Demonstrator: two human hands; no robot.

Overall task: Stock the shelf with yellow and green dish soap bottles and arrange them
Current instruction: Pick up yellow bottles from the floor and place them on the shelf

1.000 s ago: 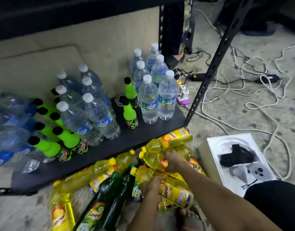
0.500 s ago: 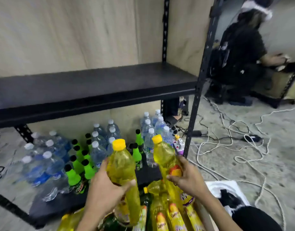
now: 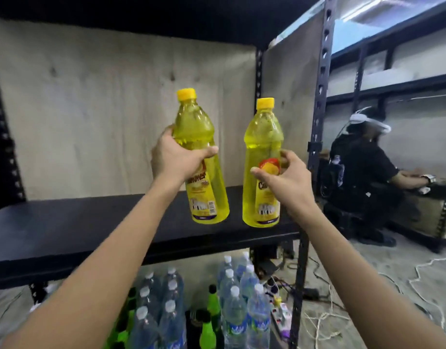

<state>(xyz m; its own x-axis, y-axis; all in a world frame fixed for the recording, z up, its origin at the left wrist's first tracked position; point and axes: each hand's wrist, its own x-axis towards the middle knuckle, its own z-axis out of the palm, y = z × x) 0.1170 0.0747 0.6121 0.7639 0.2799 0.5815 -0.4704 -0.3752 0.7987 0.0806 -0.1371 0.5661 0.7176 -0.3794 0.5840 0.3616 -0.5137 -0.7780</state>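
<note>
Both hands were up at the middle shelf [image 3: 65,222], each with a yellow dish soap bottle. Left hand [image 3: 175,157] grip was clenched around the left bottle [image 3: 204,177] at its upper body; right hand [image 3: 282,180] grip was wrapped on the right bottle [image 3: 261,137] at label height. Both bottles were upright with yellow caps on, side by side but apart, bases over the shelf's front right; contact with the shelf unclear. Water bottles [image 3: 232,311] and green bottles [image 3: 213,306] stood on the shelf below.

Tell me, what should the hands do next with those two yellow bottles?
Probably set them down. The left hand and right hand each hold an upright yellow plastic soap bottle over the bare black metal shelf.
</note>
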